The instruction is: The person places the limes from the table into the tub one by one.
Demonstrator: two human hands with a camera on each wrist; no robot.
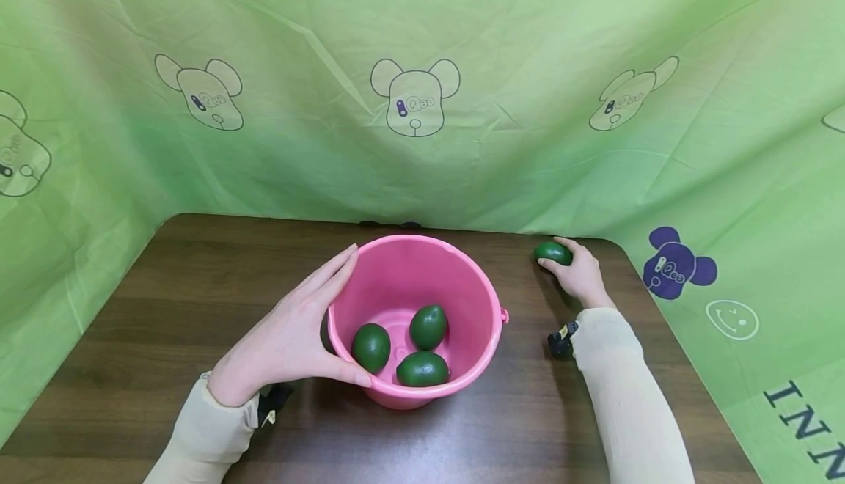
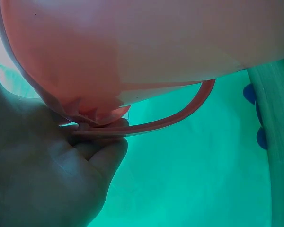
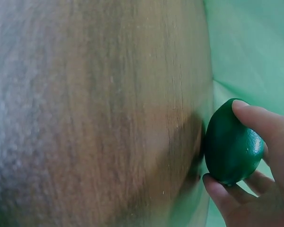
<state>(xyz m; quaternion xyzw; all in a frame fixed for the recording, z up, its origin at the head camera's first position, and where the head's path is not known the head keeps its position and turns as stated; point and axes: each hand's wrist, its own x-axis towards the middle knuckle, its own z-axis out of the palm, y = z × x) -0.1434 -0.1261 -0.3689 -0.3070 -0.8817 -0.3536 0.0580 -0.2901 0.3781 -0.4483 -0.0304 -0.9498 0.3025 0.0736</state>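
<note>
Beside a pink bucket (image 1: 491,323) on the table, my left hand (image 1: 290,330) holds the left rim, thumb along the near edge and fingers on the outer wall. In the left wrist view, the fingers of this left hand (image 2: 47,156) are at the joint of the bucket's handle (image 2: 170,120). Three dark green limes (image 1: 424,369) lie on the bucket's bottom. Far to the right, my right hand (image 1: 581,271) grips another lime (image 1: 553,253) near the table's back edge. The right wrist view shows this lime (image 3: 232,144) between thumb and fingers, right at the tabletop.
The brown wooden table (image 1: 218,279) has rounded back corners. A green curtain (image 1: 310,139) printed with bear heads hangs behind it and along both sides. A small pink handle knob (image 1: 505,315) sticks out from the bucket's right side.
</note>
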